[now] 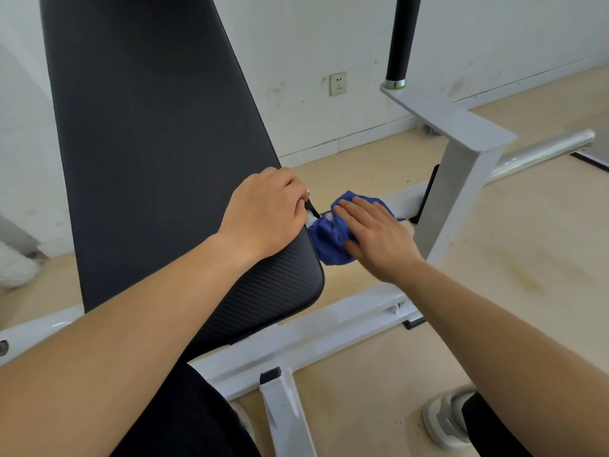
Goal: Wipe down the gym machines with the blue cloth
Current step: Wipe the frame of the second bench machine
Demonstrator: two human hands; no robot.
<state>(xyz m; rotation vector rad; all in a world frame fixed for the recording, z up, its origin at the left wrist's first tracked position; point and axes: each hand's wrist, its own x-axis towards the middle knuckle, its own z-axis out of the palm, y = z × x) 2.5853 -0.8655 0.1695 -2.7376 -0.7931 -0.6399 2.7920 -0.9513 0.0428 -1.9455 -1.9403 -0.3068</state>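
Shoe (445,420): one grey-white shoe in plain sight at the bottom right, cut off by the dark trouser leg above it.
White frame (316,328): one machine. Its base rail runs across the near floor, with a short foot pointing toward the camera, and bare floor lies open on its right side.
Black pad (158,143): one long padded board, tilted and widening toward the camera. Its top is cut off by the picture's upper edge, and the left forearm hides its near end.
Left hand (267,212): one, clenched over the pad's right edge. The fingertips curl out of sight behind the edge.
Right hand (375,239): one, with straight fingers pressing flat on the cloth and nothing grasped.
Blue cloth (329,239): one, bunched on the white crossbar just beside the pad's lower right corner. It is partly covered by the right fingers, and a fold hangs below the bar.
Upright post (458,192): one, beyond the cloth at the far end of the crossbar.
Black grip (402,37): one, upright, with its top cut off.
Chrome bar (543,150): one, sticking out to the right with open floor around it.
Wall socket (338,83): one, low on the scuffed white wall.
Far left: a pale shape on the floor, too blurred to make out.
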